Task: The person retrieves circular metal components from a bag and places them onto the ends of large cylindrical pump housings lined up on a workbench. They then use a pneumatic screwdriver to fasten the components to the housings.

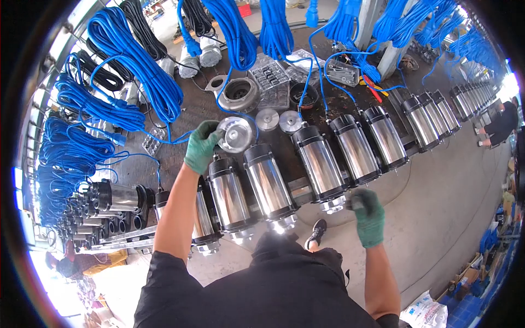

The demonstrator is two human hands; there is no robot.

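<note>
Far left: blue cable coil (136, 68) hanging over the bench, loose and flexible. Next, left hand (201, 146), green glove, fingers closed on the left rim of the silver disc (236, 135), which sits above the bench just behind the row of steel motors. Disc looks like machined metal: stiff, modest weight, smooth face likely slippery in a glove, so take it by the rim, thumb opposite fingers. Two smaller discs (268, 119) lie just right of it. Then motor under the right hand's side (320, 159): likely heavy, polished shell slick, better gripped at the black end caps. Right hand (367, 217), green glove, fingers partly curled beside that motor's lower end fitting (333, 205); can't tell if touching or gripping anything
</note>
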